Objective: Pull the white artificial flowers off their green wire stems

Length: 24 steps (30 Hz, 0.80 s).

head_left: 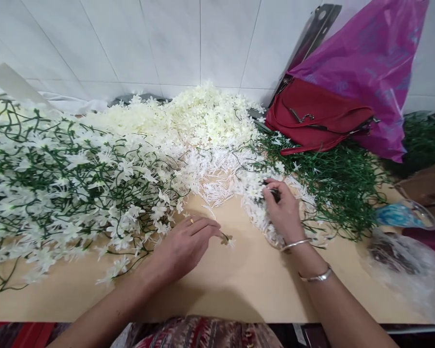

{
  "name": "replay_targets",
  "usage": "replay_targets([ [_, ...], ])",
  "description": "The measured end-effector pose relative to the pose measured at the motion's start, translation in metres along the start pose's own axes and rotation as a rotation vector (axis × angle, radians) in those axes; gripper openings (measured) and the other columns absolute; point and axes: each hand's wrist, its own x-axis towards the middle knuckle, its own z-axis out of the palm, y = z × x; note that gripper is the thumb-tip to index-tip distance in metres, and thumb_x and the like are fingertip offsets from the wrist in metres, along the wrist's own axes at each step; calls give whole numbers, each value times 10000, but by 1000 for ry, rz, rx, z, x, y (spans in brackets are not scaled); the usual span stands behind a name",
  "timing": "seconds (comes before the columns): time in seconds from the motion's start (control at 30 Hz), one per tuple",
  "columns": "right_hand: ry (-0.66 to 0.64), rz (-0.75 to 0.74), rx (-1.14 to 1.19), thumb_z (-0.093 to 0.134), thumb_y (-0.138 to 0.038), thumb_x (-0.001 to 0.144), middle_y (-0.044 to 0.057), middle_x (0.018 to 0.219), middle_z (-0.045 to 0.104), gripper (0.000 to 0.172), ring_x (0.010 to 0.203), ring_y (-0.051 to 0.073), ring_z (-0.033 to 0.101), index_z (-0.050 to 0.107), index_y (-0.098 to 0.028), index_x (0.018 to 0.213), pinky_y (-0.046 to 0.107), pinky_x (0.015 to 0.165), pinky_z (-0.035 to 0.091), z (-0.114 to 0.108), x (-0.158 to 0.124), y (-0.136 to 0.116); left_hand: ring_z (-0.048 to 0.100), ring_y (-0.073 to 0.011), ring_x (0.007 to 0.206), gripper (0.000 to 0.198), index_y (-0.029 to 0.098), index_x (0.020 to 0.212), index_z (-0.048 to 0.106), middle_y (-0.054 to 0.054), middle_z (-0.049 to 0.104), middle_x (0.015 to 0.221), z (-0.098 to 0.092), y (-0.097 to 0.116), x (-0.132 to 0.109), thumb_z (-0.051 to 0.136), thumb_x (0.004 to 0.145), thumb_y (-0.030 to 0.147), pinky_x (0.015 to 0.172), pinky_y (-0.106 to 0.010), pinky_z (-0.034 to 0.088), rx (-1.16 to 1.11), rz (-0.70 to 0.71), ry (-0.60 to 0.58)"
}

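Note:
Near the middle of the table (pixel 239 290), my left hand (pixel 188 241) holds a short green stem with a small white flower tip (pixel 230 241) at its fingertips. My right hand (pixel 283 205) has its fingers bent together at a pile of small white flowers (pixel 253 186); what they pinch is too small to make out. White flowers on green stems (pixel 58 188) are heaped at the left. Loose cream petals (pixel 210 116) lie at the back, with thin white pieces (pixel 215 191) before them. Green stems (pixel 337 188) fill the right side.
A red bag (pixel 315 113) rests on the green stems, against a purple plastic bag (pixel 369 67) by the tiled wall. A clear plastic bag (pixel 413 270) lies at the front right, near a blue patterned item (pixel 400 214). A metal bar (pixel 311 36) leans on the wall.

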Motion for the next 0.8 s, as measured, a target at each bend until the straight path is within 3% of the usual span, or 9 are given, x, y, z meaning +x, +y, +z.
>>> replay_targets([
  [0.2,-128,-106,82,607,-298,941,138,1220,709,75,1196,279,642,612,-228,913,475,1044,455,59,-5,-43,598,-230,1351,426,174,1308,612,-110,686,1396,-29,7,-29,426,986,-33,1061,-410,565,103,14,-145],
  [0.43,-169,-106,234,601,-299,954,129,1240,689,75,1213,253,624,599,-228,933,454,1083,436,80,-9,-64,633,-235,1255,154,174,1117,680,-90,739,1274,-34,14,-20,589,1010,110,1081,-417,512,135,83,-307],
  [0.57,-169,55,462,652,-387,937,110,1269,703,170,1169,238,647,596,-227,948,430,1047,477,76,-5,-70,651,-240,1186,43,184,1007,673,-66,768,1099,-32,13,-13,641,996,157,1058,-418,500,147,129,-332],
  [0.67,-177,159,596,713,-436,898,91,1234,735,230,1137,234,674,611,-235,945,429,1030,500,60,0,-71,655,-217,1175,111,206,1064,679,-50,769,1100,-33,12,-14,638,992,131,1088,-408,477,118,141,-312],
  [0.8,-149,154,513,754,-442,872,63,1117,764,244,1061,231,701,620,-246,932,417,983,522,28,-4,-71,665,-199,1180,197,233,1156,683,-51,761,1198,-35,13,-20,599,1009,133,1113,-397,461,89,143,-296],
])
